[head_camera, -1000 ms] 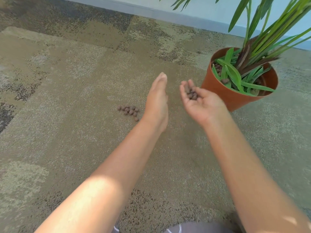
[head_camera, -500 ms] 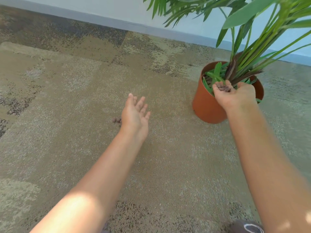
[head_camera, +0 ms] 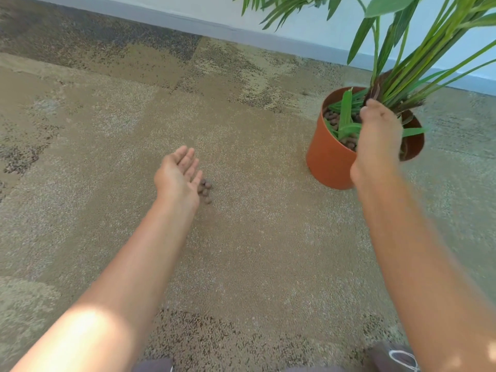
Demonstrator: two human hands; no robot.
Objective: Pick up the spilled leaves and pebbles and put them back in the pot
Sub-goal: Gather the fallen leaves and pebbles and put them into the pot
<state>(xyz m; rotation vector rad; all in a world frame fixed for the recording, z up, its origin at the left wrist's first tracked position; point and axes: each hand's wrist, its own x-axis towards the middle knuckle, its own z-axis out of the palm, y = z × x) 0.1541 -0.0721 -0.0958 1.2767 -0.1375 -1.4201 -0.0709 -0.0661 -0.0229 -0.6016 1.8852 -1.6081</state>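
A small heap of brown pebbles (head_camera: pixel 206 190) lies on the carpet, just right of my left hand (head_camera: pixel 178 175). That hand hovers palm up, fingers apart, holding nothing. The terracotta pot (head_camera: pixel 328 162) stands at the right, with brown pebbles (head_camera: pixel 331 121) and green leaves (head_camera: pixel 346 114) inside. My right hand (head_camera: pixel 378 140) is over the pot's opening, turned so that only its back shows, slightly blurred. Its palm and whatever it holds are hidden.
Long green fronds of the plant (head_camera: pixel 402 49) rise from the pot and spread over the top right. A pale wall with a grey baseboard (head_camera: pixel 268 36) runs along the back. My shoe (head_camera: pixel 397 357) shows at the bottom right on the mottled carpet.
My right hand carried a palmful of pebbles from mid-floor to the pot and has turned over above it. My left hand drew back and left, turning palm up beside the heap.
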